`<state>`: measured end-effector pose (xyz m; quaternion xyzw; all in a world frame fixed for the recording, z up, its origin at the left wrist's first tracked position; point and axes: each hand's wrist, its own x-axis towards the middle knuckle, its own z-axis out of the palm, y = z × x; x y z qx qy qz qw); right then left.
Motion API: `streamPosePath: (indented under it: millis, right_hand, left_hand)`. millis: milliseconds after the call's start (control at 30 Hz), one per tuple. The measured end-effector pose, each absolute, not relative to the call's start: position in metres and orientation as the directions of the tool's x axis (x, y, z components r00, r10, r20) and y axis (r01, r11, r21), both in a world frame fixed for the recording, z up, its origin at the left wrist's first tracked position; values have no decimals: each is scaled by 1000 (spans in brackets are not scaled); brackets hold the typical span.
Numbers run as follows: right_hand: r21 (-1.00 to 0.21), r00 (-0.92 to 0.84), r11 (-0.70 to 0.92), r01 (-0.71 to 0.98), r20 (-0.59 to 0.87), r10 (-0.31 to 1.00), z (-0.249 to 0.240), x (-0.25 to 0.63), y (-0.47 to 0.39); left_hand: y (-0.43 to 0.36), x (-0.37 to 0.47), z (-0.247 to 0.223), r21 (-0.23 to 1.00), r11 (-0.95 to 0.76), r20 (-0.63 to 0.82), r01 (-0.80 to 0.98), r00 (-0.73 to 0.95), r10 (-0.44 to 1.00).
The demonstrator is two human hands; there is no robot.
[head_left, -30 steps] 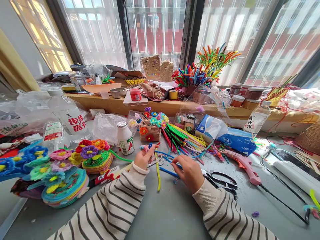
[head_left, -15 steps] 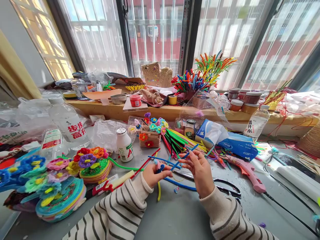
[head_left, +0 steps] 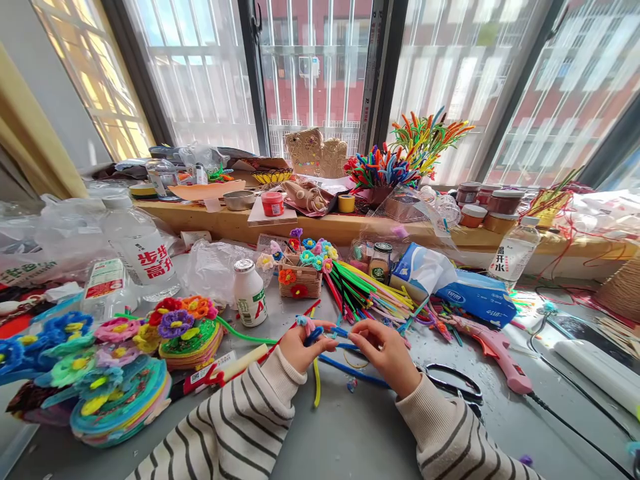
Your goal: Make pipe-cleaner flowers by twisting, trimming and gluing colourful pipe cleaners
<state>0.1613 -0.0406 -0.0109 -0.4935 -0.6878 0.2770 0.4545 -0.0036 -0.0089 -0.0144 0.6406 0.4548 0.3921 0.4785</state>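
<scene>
**Blue stem in both hands, flower half made**

While the grey table [head_left: 350, 427] spreads bare toward me, its far half is crowded, so I read the scene from the big things down. Along the left lies a heap of finished pipe-cleaner flower discs [head_left: 115, 373], touching one another, and behind them stand water bottles [head_left: 140, 247] and plastic bags. At the back, against the wooden ledge [head_left: 320, 227], sits a small basket of flowers [head_left: 300, 270] with a loose bundle of pipe cleaners [head_left: 370, 293] fanned out to its right. A pink glue gun [head_left: 495, 347] and black scissors [head_left: 450, 380] lie to my right, near the wrist.

My left hand [head_left: 305, 347] is pinched around a small blue and pink coil [head_left: 306, 325]; my right hand [head_left: 387, 350] grips the same blue pipe cleaner [head_left: 345, 331] a little further along, the piece held just above the table between the two.

I judge the work early: only a small coil is formed, most of the stem is still straight, and another blue length [head_left: 350, 373] and a yellow one [head_left: 316, 380] lie unused beneath.

Open room is toward me; the scissors and the milk bottle [head_left: 250, 293] hem the sides.
</scene>
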Motion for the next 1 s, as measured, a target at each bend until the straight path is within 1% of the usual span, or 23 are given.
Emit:
streamPosePath:
  millis: [100, 233, 367, 567, 633, 700, 767, 833, 900, 1000]
  right_hand:
    - [-738, -162, 418, 530, 396, 904, -13, 160, -41]
    - [-665, -232, 474, 576, 423, 876, -13, 161, -40]
    - [-668, -251, 488, 561, 425, 870, -11, 163, -41]
    - [-683, -239, 463, 565, 401, 884, -13, 161, -39]
    - [-737, -200, 418, 531, 371, 907, -16, 161, -38]
    - [-805, -160, 377, 458, 342, 926, -19, 162, -36]
    - [-816, -160, 391, 425, 358, 920, -21, 164, -35]
    - [-747, -197, 465, 475, 424, 884, -22, 166, -35]
    - [-632, -242, 540, 557, 498, 833, -23, 167, -35]
    - [-491, -266, 585, 646, 574, 775, -25, 168, -35]
  left_hand:
    - [-11, -4, -13, 935, -205, 126, 290, 267, 955]
    - [-13, -4, -10, 900, -271, 184, 340, 267, 946]
    - [-13, -3, -8, 887, -316, 234, 337, 262, 936]
    - [-12, -2, -9, 873, -348, 242, 342, 315, 918]
    - [-12, -2, -11, 898, -285, 200, 337, 263, 944]
    - [-10, -1, -13, 940, -164, 118, 301, 164, 979]
    - [-7, -2, -15, 970, -42, 25, 238, 76, 997]
    - [-4, -2, -17, 983, 36, -45, 181, 44, 998]
    - [-2, -2, -19, 985, 82, -89, 151, 44, 995]
    - [-2, -1, -20, 986, 119, -127, 120, 59, 990]
